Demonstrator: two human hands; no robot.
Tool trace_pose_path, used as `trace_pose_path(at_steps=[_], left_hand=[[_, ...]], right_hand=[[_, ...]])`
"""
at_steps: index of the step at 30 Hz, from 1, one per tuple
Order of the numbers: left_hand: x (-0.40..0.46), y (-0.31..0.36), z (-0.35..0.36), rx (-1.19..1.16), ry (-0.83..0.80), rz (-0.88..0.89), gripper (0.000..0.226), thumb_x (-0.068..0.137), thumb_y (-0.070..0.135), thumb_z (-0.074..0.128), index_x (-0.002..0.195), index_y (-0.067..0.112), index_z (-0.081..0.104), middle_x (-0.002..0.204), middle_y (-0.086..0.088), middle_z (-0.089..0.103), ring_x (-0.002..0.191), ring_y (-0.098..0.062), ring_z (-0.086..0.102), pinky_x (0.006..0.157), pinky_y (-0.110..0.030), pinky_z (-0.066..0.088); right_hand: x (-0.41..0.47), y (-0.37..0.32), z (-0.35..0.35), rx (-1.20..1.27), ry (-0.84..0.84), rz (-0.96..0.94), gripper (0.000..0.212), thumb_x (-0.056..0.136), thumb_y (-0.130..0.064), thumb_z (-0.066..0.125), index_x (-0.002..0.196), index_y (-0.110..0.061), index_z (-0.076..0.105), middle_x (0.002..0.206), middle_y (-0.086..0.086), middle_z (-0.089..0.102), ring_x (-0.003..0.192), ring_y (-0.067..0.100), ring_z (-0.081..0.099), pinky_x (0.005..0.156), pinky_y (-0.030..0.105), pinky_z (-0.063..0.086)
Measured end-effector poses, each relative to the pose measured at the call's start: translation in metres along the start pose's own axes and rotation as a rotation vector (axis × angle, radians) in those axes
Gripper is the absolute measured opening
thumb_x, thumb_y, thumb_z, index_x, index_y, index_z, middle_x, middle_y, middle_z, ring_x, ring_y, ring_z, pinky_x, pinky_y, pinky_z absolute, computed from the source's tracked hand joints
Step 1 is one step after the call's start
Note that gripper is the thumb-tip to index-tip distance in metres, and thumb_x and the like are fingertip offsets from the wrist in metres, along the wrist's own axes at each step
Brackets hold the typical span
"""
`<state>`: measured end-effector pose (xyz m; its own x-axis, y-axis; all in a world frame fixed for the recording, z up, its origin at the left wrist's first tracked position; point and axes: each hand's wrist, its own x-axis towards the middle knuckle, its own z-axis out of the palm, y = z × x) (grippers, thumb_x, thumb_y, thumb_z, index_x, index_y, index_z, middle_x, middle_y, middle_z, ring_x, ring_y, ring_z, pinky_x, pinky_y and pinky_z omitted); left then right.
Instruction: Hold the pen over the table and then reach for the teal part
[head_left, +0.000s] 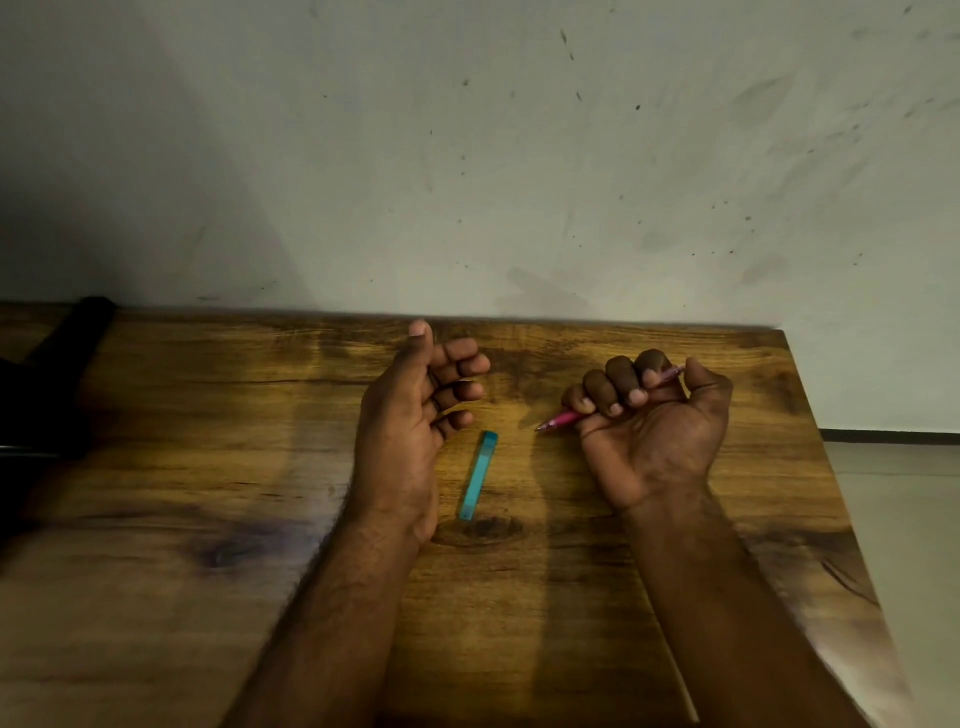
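Wooden table (208, 467), probably teal cap (479, 474).

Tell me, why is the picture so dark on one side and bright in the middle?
In the head view, light falls on the middle of the wooden table near the teal cap, while the far left sinks into shadow around a black object. The right hand gripping the pink pen looks dim, the left hand brighter. The forearm edges are blurred.

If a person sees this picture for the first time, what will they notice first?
First, the right hand, palm up, gripping a pink pen whose tip points left. Beside it the left hand rests open with fingers loosely curled. A teal pen cap lies between them on the wooden table.
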<state>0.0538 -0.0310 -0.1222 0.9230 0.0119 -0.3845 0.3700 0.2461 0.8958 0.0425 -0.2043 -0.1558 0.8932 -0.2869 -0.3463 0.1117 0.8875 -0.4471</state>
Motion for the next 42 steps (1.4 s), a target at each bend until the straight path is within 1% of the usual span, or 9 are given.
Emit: trace_pose_path(at_steps=[12, 17, 20, 24, 28, 32, 36, 39, 42], left_hand=[[0.0001, -0.0016, -0.001, 0.016, 0.0, 0.0, 0.049, 0.1, 0.057, 0.043, 0.102, 0.022, 0.077, 0.102, -0.003, 0.081, 0.086, -0.012, 0.071, 0.079, -0.034, 0.051], [0.0001, -0.0012, -0.0009, 0.015, 0.0, -0.004, 0.048, 0.101, 0.056, 0.043, 0.102, 0.021, 0.077, 0.101, -0.003, 0.081, 0.086, -0.012, 0.07, 0.079, -0.034, 0.051], [0.0, -0.0011, -0.0002, 0.017, -0.002, -0.007, 0.048, 0.101, 0.056, 0.043, 0.102, 0.021, 0.077, 0.101, -0.003, 0.081, 0.086, -0.012, 0.07, 0.079, -0.034, 0.051], [0.0, -0.001, -0.0008, 0.019, -0.001, -0.011, 0.049, 0.102, 0.055, 0.043, 0.103, 0.021, 0.076, 0.102, -0.003, 0.081, 0.086, -0.012, 0.07, 0.079, -0.034, 0.051], [-0.0001, -0.0009, -0.0009, 0.02, -0.001, -0.012, 0.049, 0.101, 0.056, 0.043, 0.103, 0.02, 0.076, 0.102, -0.003, 0.081, 0.087, -0.013, 0.07, 0.08, -0.035, 0.051], [0.0, -0.0006, -0.0007, 0.015, 0.0, -0.013, 0.049, 0.101, 0.056, 0.043, 0.102, 0.02, 0.077, 0.101, -0.003, 0.081, 0.087, -0.013, 0.07, 0.08, -0.035, 0.051], [-0.0002, -0.0008, -0.0011, 0.017, 0.0, -0.01, 0.049, 0.101, 0.056, 0.043, 0.102, 0.021, 0.077, 0.102, -0.003, 0.081, 0.087, -0.013, 0.07, 0.08, -0.035, 0.051], [0.0001, -0.001, -0.0013, 0.014, -0.003, -0.007, 0.049, 0.1, 0.057, 0.044, 0.102, 0.021, 0.077, 0.102, -0.004, 0.081, 0.087, -0.013, 0.07, 0.079, -0.034, 0.051], [0.0004, -0.0013, -0.0015, 0.009, -0.005, -0.004, 0.049, 0.098, 0.059, 0.045, 0.101, 0.022, 0.077, 0.101, -0.003, 0.081, 0.086, -0.013, 0.07, 0.078, -0.034, 0.051]], right_hand=[[0.0001, 0.0007, -0.0014, 0.011, -0.01, 0.039, 0.039, 0.084, -0.05, 0.042, 0.066, -0.016, 0.044, 0.056, -0.001, 0.031, 0.054, 0.015, 0.026, 0.057, 0.03, 0.03], [-0.0002, -0.0004, -0.0005, 0.007, -0.015, 0.019, 0.035, 0.083, -0.048, 0.043, 0.066, -0.017, 0.041, 0.055, -0.002, 0.03, 0.053, 0.015, 0.025, 0.056, 0.029, 0.03], [-0.0007, -0.0004, -0.0001, 0.001, -0.034, 0.023, 0.039, 0.085, -0.05, 0.042, 0.067, -0.016, 0.042, 0.056, -0.001, 0.03, 0.054, 0.016, 0.025, 0.057, 0.031, 0.029], [-0.0009, -0.0001, 0.0017, -0.034, -0.046, 0.004, 0.037, 0.085, -0.047, 0.041, 0.066, -0.016, 0.039, 0.055, -0.001, 0.029, 0.054, 0.016, 0.023, 0.057, 0.031, 0.028], [-0.0013, -0.0001, 0.0021, -0.029, -0.063, 0.024, 0.043, 0.09, -0.05, 0.035, 0.067, -0.015, 0.043, 0.057, -0.001, 0.03, 0.056, 0.016, 0.023, 0.058, 0.032, 0.027], [-0.0019, -0.0002, 0.0046, -0.039, -0.053, 0.006, 0.036, 0.084, -0.047, 0.041, 0.066, -0.016, 0.039, 0.055, -0.001, 0.028, 0.054, 0.016, 0.023, 0.057, 0.031, 0.027], [-0.0021, -0.0006, 0.0028, -0.023, -0.043, 0.019, 0.041, 0.087, -0.051, 0.039, 0.067, -0.016, 0.041, 0.056, -0.001, 0.029, 0.055, 0.015, 0.024, 0.058, 0.031, 0.027], [-0.0022, 0.0, 0.0029, -0.037, -0.043, 0.007, 0.037, 0.085, -0.048, 0.041, 0.064, -0.017, 0.039, 0.054, -0.001, 0.029, 0.054, 0.016, 0.023, 0.058, 0.031, 0.027], [-0.0025, -0.001, 0.0024, -0.031, -0.051, 0.013, 0.039, 0.084, -0.05, 0.041, 0.066, -0.016, 0.041, 0.055, -0.001, 0.03, 0.055, 0.015, 0.024, 0.058, 0.031, 0.028]])
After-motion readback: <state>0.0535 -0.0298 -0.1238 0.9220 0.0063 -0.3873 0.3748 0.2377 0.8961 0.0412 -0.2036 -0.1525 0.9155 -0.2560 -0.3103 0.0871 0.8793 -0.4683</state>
